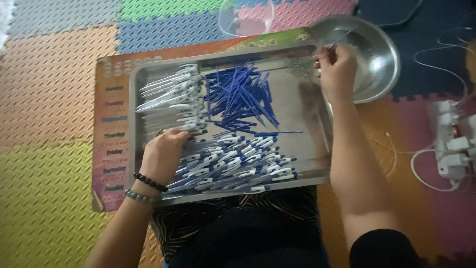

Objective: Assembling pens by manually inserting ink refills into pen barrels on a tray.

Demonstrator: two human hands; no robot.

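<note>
Head view: right hand (337, 69) pinches a thin blue refill (342, 37) in closed fingertips, above the steel tray's (312, 124) far corner. Left hand (163, 154) curls on white-and-blue pen barrels (233, 166). Loose blue refills (240, 97) lie beside a round metal bowl (382, 54).

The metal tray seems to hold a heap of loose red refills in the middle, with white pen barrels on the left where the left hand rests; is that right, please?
Not quite: the loose refills in the metal tray are blue, not red, as the head view shows. The rest holds: white pen barrels lie on the left, and the left hand rests there.
</note>
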